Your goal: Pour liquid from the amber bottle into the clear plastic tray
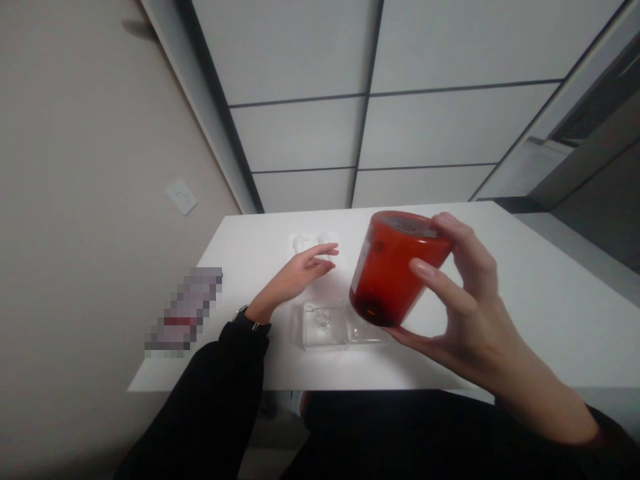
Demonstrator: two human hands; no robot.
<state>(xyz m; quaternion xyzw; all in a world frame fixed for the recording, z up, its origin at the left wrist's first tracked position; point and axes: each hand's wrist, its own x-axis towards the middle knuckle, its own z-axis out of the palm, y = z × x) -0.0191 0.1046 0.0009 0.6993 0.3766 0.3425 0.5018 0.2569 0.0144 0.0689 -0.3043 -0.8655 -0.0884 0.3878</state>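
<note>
Two hands: right hand clasps a tilted red cup; left hand, fingers loosely spread, hovers empty left of it.

A white rectangular table stands against a plain beige wall bearing a white square wall socket. Near the table's front edge lies a clear, flat, square plastic piece (a small round knob at its middle). Beyond the table are pale grey panels with dark seams.
</note>
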